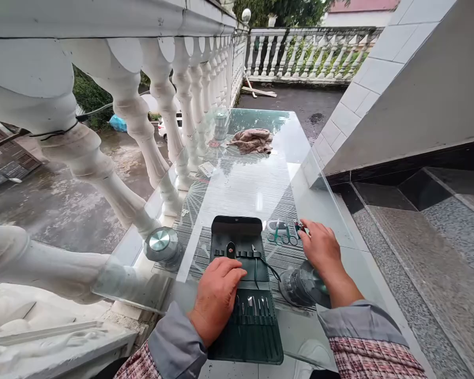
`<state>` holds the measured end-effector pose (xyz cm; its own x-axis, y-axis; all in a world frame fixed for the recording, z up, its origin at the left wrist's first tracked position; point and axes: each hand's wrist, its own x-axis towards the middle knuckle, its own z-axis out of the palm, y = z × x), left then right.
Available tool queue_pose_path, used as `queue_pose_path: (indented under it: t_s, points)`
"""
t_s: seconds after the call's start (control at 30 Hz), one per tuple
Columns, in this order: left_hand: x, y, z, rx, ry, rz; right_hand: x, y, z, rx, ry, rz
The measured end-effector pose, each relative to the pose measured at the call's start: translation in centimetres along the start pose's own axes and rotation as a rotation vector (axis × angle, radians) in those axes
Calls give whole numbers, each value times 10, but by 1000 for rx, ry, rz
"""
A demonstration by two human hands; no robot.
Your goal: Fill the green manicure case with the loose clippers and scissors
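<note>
A dark green manicure case [243, 342] lies unfolded on the glass table, with several slim metal tools [256, 305] tucked into its lower slots. In the upper half, cuticle nippers [256, 268] with green handles rest by the elastic loops. My left hand [219, 292] lies over the case's left side, its fingers loosely extended and partly hidden. To the right of the case are two pairs of small green-handled scissors [276, 238]. Beside them, my right hand [319, 245] has its fingertips closed on small nail clippers [298, 227], partly covered by the fingers.
The glass tabletop [256, 189] bears a crumpled brown cloth [253, 141] toward its far end and a small white card [207, 169]. Round supports show at the left [161, 247] and under my right forearm. White balusters [126, 113] line the left; stone steps [426, 237] rise at right.
</note>
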<state>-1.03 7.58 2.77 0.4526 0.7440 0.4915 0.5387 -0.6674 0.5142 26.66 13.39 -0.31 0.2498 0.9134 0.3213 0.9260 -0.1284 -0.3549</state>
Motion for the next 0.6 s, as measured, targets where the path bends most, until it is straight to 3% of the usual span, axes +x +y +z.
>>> queue_pose_path:
  t_s: [0.4, 0.6]
  points:
    - [-3, -2, 7, 240, -222, 32, -3, -10, -10, -186, -182, 152]
    - [-5, -1, 5, 292, -228, 66, -7, -11, -17, -173, -161, 182]
